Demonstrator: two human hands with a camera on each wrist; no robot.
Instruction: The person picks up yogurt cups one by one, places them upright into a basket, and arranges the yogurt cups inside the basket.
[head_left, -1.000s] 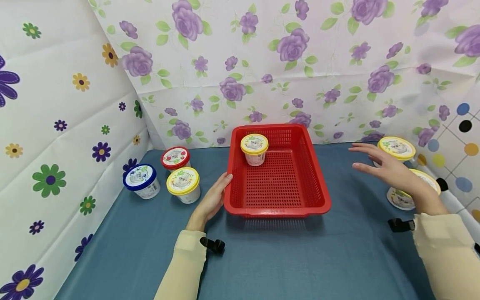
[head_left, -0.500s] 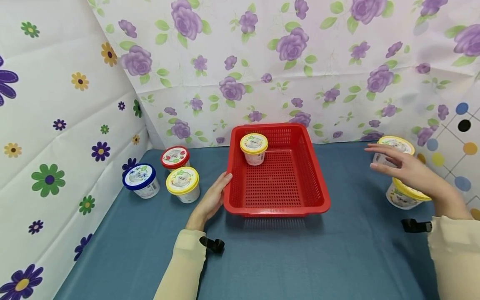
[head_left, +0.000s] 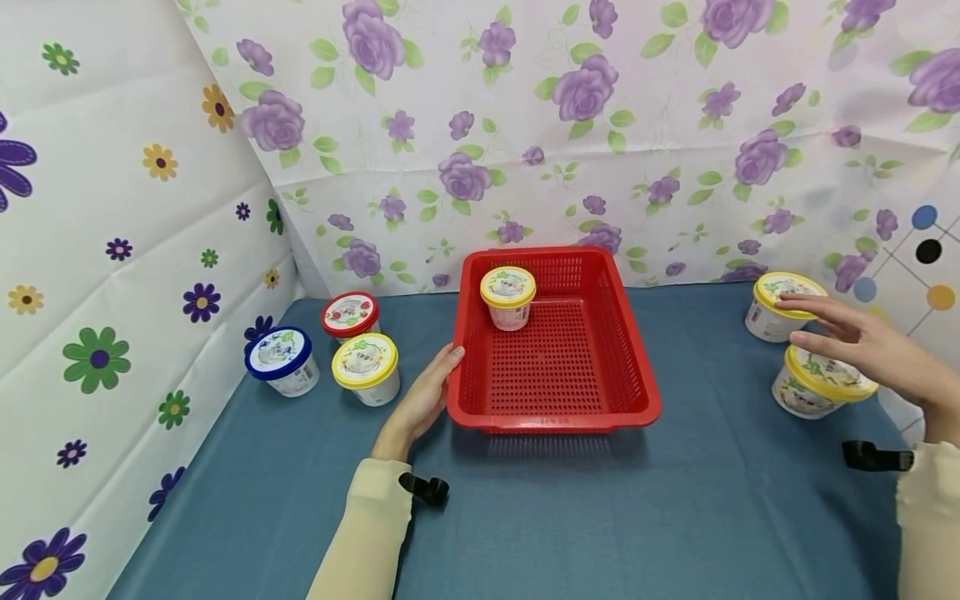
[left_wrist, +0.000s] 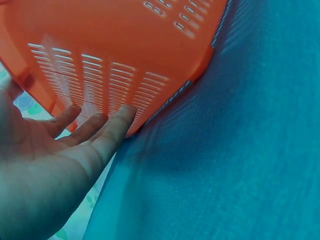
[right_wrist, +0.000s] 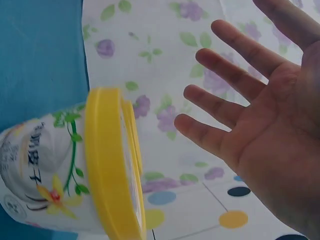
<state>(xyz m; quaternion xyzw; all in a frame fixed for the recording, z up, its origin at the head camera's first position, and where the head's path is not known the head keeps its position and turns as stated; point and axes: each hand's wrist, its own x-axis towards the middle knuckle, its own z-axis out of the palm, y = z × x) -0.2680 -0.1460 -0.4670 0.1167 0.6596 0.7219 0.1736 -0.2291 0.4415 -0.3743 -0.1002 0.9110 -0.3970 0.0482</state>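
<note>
My left hand (head_left: 422,403) holds the left side of a red plastic basket (head_left: 553,422). In the left wrist view, the thumb reaches the basket's rim and the fingers (left_wrist: 116,131) lie along its slotted outer wall. One yellow-lidded tub (head_left: 508,302) sits in the basket's back left corner. On the right, my right hand (head_left: 873,343) hovers over two more yellow-lidded tubs, a front one (head_left: 810,396) and a back one (head_left: 767,321). Its fingers are spread with nothing between them. In the right wrist view, a tub's yellow lid (right_wrist: 107,160) faces the palm, apart from it.
Left of the basket stand a blue-lidded tub (head_left: 283,360), a red-lidded tub (head_left: 351,315) and another yellow-lidded tub (head_left: 367,371). Blue cloth (head_left: 540,517) covers the table. Flowered sheets (head_left: 465,125) hang at the back and left, with a dotted one at right.
My right hand has moved right, from beside the basket to above the two right-hand tubs, uncovering more of them. The left hand and the basket have stayed put.
</note>
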